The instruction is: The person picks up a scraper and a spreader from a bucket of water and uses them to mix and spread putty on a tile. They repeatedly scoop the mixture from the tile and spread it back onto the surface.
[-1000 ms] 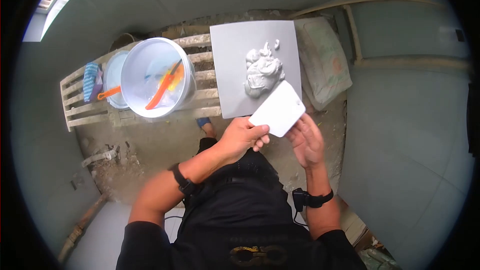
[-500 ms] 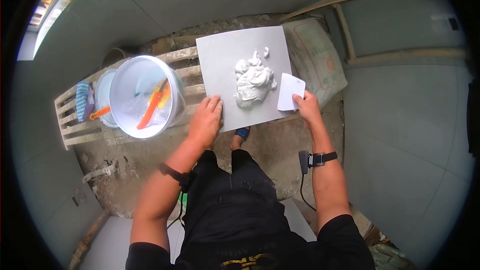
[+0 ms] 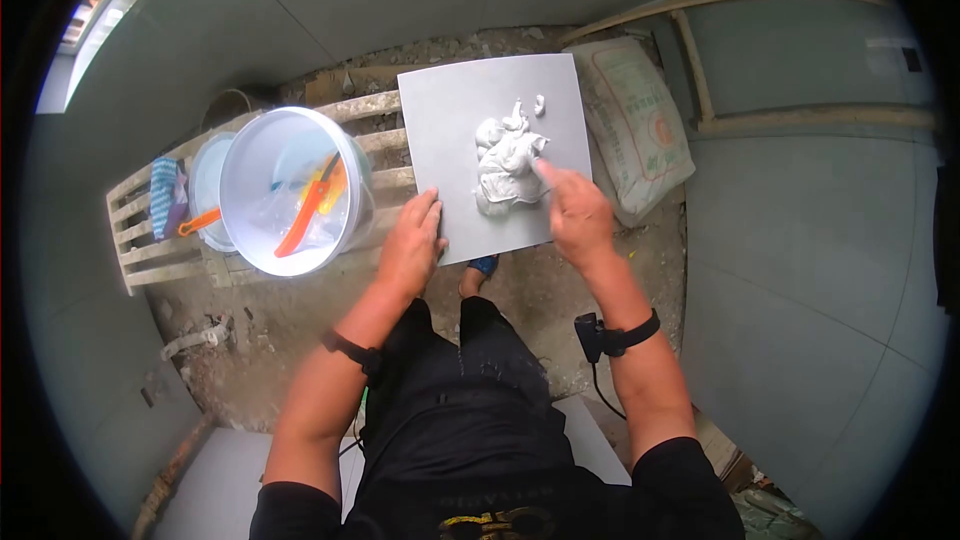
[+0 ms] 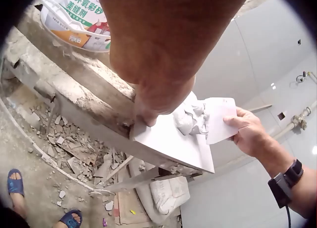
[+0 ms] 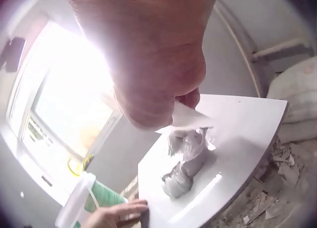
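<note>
A mound of pale grey paste [image 3: 508, 172] lies on a grey-white board [image 3: 440, 120] across a slatted bench. The right hand [image 3: 580, 215] pinches a thin white card [image 4: 221, 120] between thumb and fingers; in the right wrist view the card [image 5: 188, 117] meets the top of the paste [image 5: 185, 163]. From the head, the card is mostly hidden by the hand. The left hand [image 3: 412, 240] rests on the board's near left edge, its fingers fairly straight. In the left wrist view, that hand [image 4: 158, 97] touches the board's corner.
Left of the board stands a white bucket [image 3: 240, 170] with an orange-handled tool [image 3: 308, 208] inside. A lid [image 3: 205, 165] and blue patterned packet [image 3: 163, 198] lie farther left. A filled sack [image 3: 640, 130] is right of the board. Rubble [image 4: 69, 144] covers the floor below.
The left hand has let go of the card and moved left onto the board's edge. The right hand, holding the card, has gone to the paste's right side.
</note>
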Demonstrator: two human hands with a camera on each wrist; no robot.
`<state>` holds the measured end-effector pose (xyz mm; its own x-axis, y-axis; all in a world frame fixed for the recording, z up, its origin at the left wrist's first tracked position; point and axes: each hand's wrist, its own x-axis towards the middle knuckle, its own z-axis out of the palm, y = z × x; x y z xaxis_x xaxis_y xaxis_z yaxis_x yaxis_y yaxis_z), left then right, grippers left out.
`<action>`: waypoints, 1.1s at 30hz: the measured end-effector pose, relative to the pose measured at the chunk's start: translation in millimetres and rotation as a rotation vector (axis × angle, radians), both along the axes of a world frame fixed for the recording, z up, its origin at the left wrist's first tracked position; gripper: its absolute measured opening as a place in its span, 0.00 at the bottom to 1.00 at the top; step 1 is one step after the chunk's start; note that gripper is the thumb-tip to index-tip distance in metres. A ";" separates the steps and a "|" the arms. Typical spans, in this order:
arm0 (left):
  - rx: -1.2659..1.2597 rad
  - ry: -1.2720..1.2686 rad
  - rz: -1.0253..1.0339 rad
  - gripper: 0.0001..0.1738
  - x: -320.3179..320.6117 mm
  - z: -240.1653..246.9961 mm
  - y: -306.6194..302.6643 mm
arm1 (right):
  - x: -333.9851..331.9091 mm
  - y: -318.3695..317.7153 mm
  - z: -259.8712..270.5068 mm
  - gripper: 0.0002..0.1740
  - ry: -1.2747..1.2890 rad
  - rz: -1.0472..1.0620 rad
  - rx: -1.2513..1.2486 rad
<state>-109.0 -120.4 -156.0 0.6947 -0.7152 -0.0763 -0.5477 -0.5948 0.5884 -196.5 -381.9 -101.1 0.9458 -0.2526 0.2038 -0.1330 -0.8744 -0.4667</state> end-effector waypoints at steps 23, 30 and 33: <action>0.048 -0.010 0.030 0.38 -9.5 -8.2 -1.2 | -4.3 -19.6 -3.2 0.17 0.340 0.356 -0.252; 0.103 -0.046 -0.032 0.47 -13.1 -8.7 -1.3 | 2.2 -14.9 18.8 0.14 0.312 0.476 -0.261; 0.183 -0.050 -0.056 0.52 -6.7 3.0 -8.2 | -2.4 -20.6 3.6 0.17 0.459 0.546 -0.274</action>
